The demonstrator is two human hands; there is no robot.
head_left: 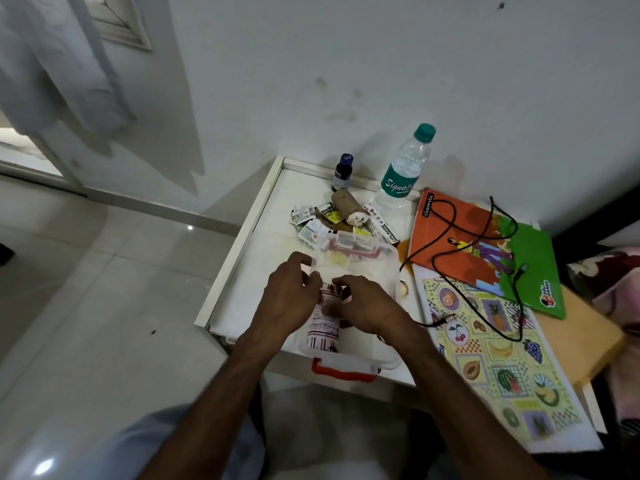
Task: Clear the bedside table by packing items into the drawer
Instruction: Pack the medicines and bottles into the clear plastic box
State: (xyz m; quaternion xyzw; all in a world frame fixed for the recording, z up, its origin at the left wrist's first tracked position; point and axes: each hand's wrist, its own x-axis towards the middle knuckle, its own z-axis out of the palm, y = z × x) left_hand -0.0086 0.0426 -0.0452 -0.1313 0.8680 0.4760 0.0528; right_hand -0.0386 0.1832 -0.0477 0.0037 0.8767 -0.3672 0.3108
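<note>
white printed tube (322, 323) lying lengthwise toward the body inside clear plastic red-latched box (388, 271), pinched at its far end by left hand (291, 299) and right hand (367, 306) alike.

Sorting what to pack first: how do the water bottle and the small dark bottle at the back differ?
The water bottle is clear with a green cap and green label; the small dark bottle is opaque with a dark cap. The water bottle is far taller. Both stand untouched near the wall.
</note>
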